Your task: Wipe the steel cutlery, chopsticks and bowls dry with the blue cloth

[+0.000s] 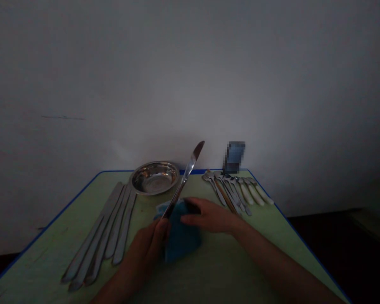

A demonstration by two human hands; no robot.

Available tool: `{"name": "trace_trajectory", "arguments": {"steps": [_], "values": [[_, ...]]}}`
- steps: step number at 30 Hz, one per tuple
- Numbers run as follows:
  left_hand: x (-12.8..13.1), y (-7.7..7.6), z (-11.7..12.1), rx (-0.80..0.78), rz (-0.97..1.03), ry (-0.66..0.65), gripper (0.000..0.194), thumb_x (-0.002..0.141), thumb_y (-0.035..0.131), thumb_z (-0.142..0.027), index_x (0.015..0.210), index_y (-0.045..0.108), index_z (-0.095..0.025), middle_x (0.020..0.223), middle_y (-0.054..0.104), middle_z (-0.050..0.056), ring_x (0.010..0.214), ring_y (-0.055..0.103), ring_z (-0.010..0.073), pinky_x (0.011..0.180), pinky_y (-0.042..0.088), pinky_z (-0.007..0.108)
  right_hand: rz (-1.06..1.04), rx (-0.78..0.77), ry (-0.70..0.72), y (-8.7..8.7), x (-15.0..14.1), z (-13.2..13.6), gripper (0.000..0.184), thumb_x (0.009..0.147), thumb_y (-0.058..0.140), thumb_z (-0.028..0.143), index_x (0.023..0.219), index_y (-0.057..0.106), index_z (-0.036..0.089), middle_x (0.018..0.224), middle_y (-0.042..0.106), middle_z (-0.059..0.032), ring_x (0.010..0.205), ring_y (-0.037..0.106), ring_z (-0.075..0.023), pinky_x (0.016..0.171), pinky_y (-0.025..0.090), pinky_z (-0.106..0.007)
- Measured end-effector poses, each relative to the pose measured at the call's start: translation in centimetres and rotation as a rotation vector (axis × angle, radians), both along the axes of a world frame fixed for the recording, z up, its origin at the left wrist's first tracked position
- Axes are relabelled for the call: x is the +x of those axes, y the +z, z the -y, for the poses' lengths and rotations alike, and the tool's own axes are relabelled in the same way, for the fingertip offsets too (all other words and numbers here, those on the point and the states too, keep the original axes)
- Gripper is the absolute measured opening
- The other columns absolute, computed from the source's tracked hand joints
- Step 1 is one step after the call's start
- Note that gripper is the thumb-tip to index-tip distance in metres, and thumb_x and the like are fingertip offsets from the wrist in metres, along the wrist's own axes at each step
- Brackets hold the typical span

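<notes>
My left hand (153, 236) is closed round the handle of a table knife (188, 169), whose shiny blade points up and away to the right. Just to its right, my right hand (209, 214) grips a blue cloth (182, 236), with thumb and fingers at the cloth's upper edge. The cloth hangs beside and below the knife handle, slightly blurred. How far it wraps the handle is hidden by the hands.
Several table knives (109, 230) lie side by side on the left of the green table (228, 270). A round metal bowl (155, 179) sits at the back. Several spoons and forks (236, 192) lie at the right. A pixelated upright object (234, 157) stands against the wall.
</notes>
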State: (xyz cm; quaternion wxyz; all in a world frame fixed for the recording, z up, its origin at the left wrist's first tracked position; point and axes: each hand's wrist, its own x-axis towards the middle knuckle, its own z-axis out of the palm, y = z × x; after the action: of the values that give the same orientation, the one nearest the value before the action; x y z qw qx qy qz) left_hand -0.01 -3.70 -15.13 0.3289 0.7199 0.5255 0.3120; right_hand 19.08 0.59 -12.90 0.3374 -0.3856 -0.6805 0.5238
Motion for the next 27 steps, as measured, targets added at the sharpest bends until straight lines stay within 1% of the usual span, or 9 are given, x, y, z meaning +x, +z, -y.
{"name": "trace_trajectory", "arguments": {"steps": [3,6,8,10,13,15,19,23,27], "values": [[0.1,-0.2,0.1,0.042,-0.108,-0.072,0.042,0.092,0.024,-0.046,0.065,0.044,-0.021,0.055,0.048,-0.003,0.049,0.046,0.0135,0.049,0.033,0.024,-0.161,0.019,-0.054,1.4,-0.1,0.5,0.026,0.077,0.060,0.034,0.099,0.062,0.021,0.095,0.066,-0.0026,0.077,0.060,-0.0118,0.064,0.047,-0.023],[0.2,-0.1,0.2,0.070,-0.213,-0.133,0.042,0.093,0.024,-0.044,0.069,0.049,-0.021,0.058,0.054,-0.002,0.051,0.051,0.0140,0.051,0.035,0.024,-0.336,-0.072,-0.114,1.8,-0.7,0.6,0.026,0.084,0.048,0.038,0.094,0.061,0.018,0.083,0.066,-0.0022,0.052,0.052,-0.0063,0.044,0.038,-0.018],[0.2,0.0,0.2,0.099,-0.274,-0.162,0.041,0.093,0.026,-0.044,0.071,0.052,-0.020,0.063,0.059,0.000,0.055,0.055,0.0148,0.055,0.038,0.025,-0.357,-0.056,-0.163,1.5,-0.8,0.3,0.028,0.085,0.047,0.040,0.086,0.061,0.016,0.075,0.065,-0.0011,0.045,0.046,-0.0049,0.041,0.036,-0.017],[0.3,0.0,0.3,0.120,-0.329,-0.183,0.036,0.091,0.033,-0.045,0.079,0.056,-0.021,0.071,0.064,0.002,0.062,0.059,0.0165,0.060,0.042,0.026,-0.284,-0.003,-0.220,1.0,-0.2,-0.5,0.029,0.083,0.048,0.042,0.080,0.059,0.016,0.068,0.064,0.0004,0.041,0.043,-0.0047,0.038,0.034,-0.017],[0.4,-0.3,0.2,0.171,-0.411,-0.169,0.035,0.087,0.042,-0.048,0.108,0.058,-0.025,0.096,0.067,0.005,0.083,0.062,0.0218,0.074,0.047,0.033,-0.078,0.083,-0.335,0.0,1.8,-2.1,0.025,0.082,0.049,0.040,0.077,0.057,0.017,0.061,0.062,0.0028,0.037,0.040,-0.0056,0.037,0.031,-0.018],[0.5,-0.6,0.2,0.219,-0.473,-0.156,0.039,0.088,0.040,-0.047,0.120,0.054,-0.030,0.106,0.065,0.006,0.093,0.061,0.0238,0.080,0.048,0.038,0.159,0.191,-0.407,-0.9,3.0,-3.1,0.019,0.081,0.052,0.032,0.069,0.058,0.018,0.059,0.062,0.0012,0.046,0.049,-0.0090,0.046,0.036,-0.020],[0.6,-0.8,0.3,0.272,-0.555,-0.149,0.038,0.090,0.037,-0.044,0.119,0.057,-0.032,0.102,0.064,0.007,0.090,0.062,0.0227,0.078,0.049,0.038,0.510,0.279,-0.453,-2.6,3.9,-3.8,0.022,0.078,0.051,0.019,0.057,0.057,0.019,0.058,0.064,-0.0026,0.056,0.055,-0.0134,0.055,0.036,-0.025],[0.6,-0.4,0.4,0.262,-0.553,-0.154,0.039,0.090,0.036,-0.045,0.119,0.058,-0.030,0.102,0.065,0.007,0.089,0.062,0.0234,0.077,0.050,0.040,0.595,0.262,-0.427,-2.9,3.5,-3.6,0.022,0.080,0.049,0.022,0.061,0.060,0.018,0.062,0.065,-0.0047,0.057,0.056,-0.0154,0.057,0.036,-0.027],[0.6,-0.3,0.5,0.241,-0.536,-0.152,0.039,0.091,0.034,-0.044,0.116,0.059,-0.026,0.103,0.065,0.008,0.090,0.063,0.0239,0.079,0.050,0.041,0.678,0.279,-0.470,-2.6,2.9,-3.6,0.017,0.080,0.049,0.024,0.079,0.064,0.016,0.077,0.068,-0.0106,0.075,0.061,-0.0209,0.067,0.040,-0.031]]}}
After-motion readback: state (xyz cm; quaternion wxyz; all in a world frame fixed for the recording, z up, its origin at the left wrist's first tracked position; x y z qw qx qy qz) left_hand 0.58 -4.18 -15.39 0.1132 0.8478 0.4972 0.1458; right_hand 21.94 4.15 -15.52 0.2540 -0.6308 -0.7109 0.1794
